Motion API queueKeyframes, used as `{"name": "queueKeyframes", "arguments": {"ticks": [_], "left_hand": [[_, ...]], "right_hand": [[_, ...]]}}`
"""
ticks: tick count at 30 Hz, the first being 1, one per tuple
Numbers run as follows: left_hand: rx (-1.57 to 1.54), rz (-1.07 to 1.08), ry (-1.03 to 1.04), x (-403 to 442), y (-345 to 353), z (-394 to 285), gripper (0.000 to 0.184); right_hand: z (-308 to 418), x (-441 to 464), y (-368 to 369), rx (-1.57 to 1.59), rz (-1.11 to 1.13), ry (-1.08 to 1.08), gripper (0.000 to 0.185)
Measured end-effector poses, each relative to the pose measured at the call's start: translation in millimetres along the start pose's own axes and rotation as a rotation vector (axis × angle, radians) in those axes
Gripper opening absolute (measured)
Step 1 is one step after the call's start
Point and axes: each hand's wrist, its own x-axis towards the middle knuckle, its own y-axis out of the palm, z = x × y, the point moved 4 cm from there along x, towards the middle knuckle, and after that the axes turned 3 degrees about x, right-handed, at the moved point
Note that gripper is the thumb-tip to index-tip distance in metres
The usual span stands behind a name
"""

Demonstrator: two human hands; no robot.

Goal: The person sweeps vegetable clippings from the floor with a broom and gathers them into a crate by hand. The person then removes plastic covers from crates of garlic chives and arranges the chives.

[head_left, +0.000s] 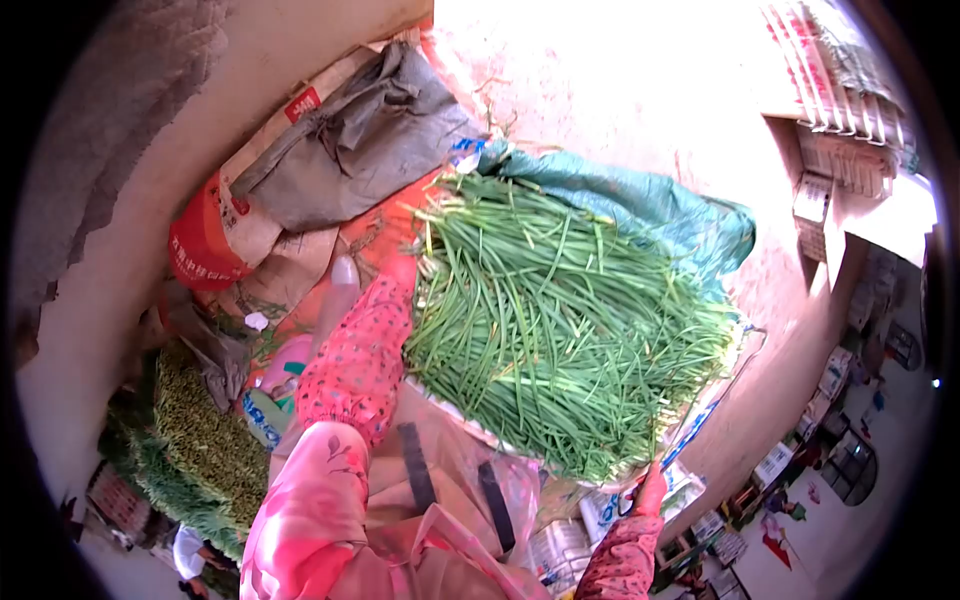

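Note:
A wide pile of long green stalks with pale ends, like chives or scallions, lies on a shallow tray whose white rim shows along the near side. At the pile's left edge is my left hand, beside the pale stalk ends. Its fingers are washed out against the orange sacking and partly hidden. My right hand grips the near right corner of the tray, close to a blue and white strip. Pink dotted sleeves cover both forearms.
Teal plastic sheeting borders the pile's far side. A grey sack and a red and white bag lie to the left. More bundled greens sit lower left. Stacked boxes stand right. A person is at lower left.

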Motion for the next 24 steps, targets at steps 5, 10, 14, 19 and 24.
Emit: {"name": "queueKeyframes", "arguments": {"ticks": [5, 10, 14, 19, 24], "left_hand": [[0.499, 0.142, -0.04, 19, 25, 40, 0.04], [0.312, 0.266, -0.078, -6, -1, -45, 0.029], [0.291, 0.198, -0.032, -8, -6, -40, 0.026], [0.092, 0.268, -0.016, 13, 17, 2, 0.025], [0.221, 0.199, 0.113, 6, 4, -12, 0.024]], "right_hand": [[-23, 53, 18, -0.045, -0.035, -0.09, 0.049], [-23, 51, 30, -0.082, -0.017, -0.007, 0.046], [-14, 35, 29, -0.006, -0.026, 0.038, 0.044], [-7, 11, 25, -0.012, -0.091, -0.058, 0.043], [-6, -5, 28, 0.029, -0.095, -0.148, 0.044]]}}
